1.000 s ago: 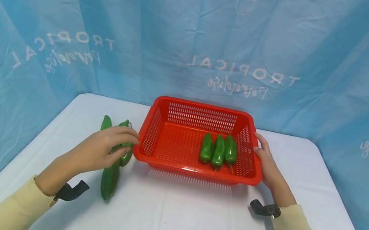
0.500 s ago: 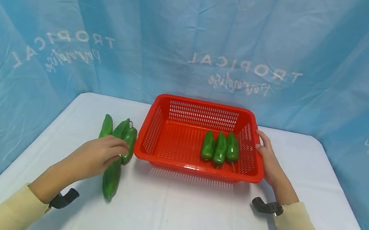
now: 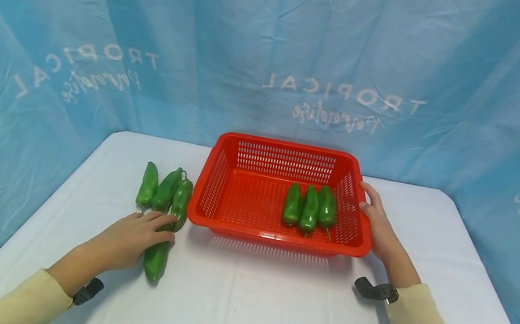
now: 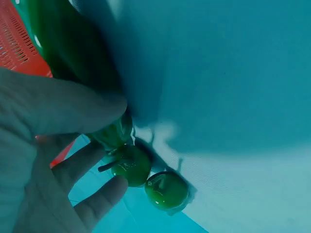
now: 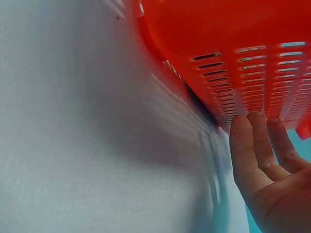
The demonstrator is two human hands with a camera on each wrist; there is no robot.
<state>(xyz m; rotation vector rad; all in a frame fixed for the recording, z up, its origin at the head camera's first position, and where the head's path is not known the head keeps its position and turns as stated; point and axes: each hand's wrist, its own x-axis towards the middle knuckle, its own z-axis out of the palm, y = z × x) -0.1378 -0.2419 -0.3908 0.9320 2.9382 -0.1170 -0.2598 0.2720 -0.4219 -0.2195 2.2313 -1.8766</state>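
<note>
My left hand [image 3: 136,239] reaches over the near end of a group of green peppers, with its fingers extended. Beneath it lies the nearest, darker green pepper [image 3: 155,262], partly hidden by the hand. In the left wrist view, the thumb crosses in front of this pepper [image 4: 77,48] and the fingers are spread apart. Just beyond the hand are the left pepper [image 3: 148,184], the middle pepper [image 3: 166,192] and the right pepper [image 3: 182,203]. My right hand [image 3: 380,231] rests against the right side of a red plastic basket [image 3: 278,238], its straight fingers touching the slotted outer wall.
Inside the basket, three green peppers lie side by side toward the right: one [image 3: 292,205], another [image 3: 310,210] and a third [image 3: 327,206]. A white cloth [image 3: 235,307] covers the table. Blue printed curtains [image 3: 279,45] hang behind it and along both sides.
The left hand has moved away from the basket's left rim, down and toward me, to the near pepper. The peppers beyond it are now more exposed. The right hand stays at the basket.
</note>
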